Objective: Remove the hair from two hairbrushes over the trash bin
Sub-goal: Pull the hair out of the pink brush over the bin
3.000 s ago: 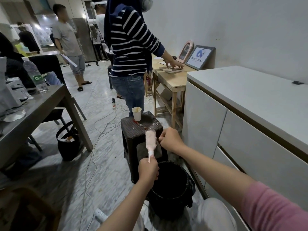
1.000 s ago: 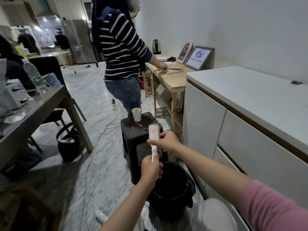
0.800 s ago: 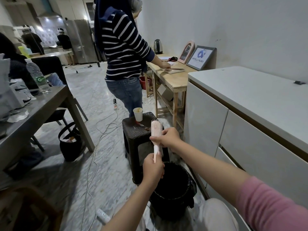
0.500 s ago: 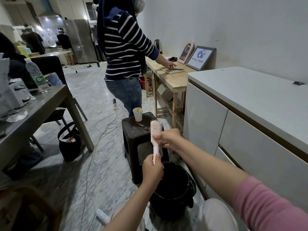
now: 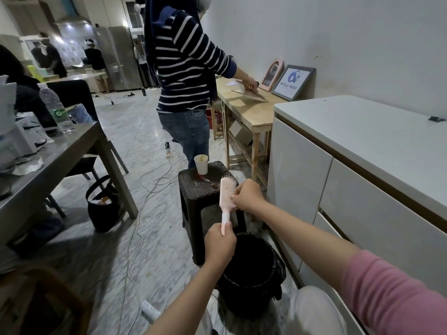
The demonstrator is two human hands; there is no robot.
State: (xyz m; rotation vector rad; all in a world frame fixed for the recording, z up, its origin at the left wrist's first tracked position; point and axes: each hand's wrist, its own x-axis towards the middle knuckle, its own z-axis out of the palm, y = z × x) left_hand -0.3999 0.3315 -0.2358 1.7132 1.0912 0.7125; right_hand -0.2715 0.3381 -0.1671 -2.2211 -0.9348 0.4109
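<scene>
Gripping the brush (image 5: pixel 227 194) by its handle, the left hand (image 5: pixel 219 246) holds it upright above the bin (image 5: pixel 251 281), whose near edge it overhangs. The right hand (image 5: pixel 247 195) is curled against the bristles, fingertips pinching there; whether any hair is between them is too small to tell. I judge the first brush is mid-cleaning. A reddish item on the stool (image 5: pixel 193 189), beside a cup (image 5: pixel 201 163), may be the second brush, untouched.

Head camera looks forward and down, close
</scene>
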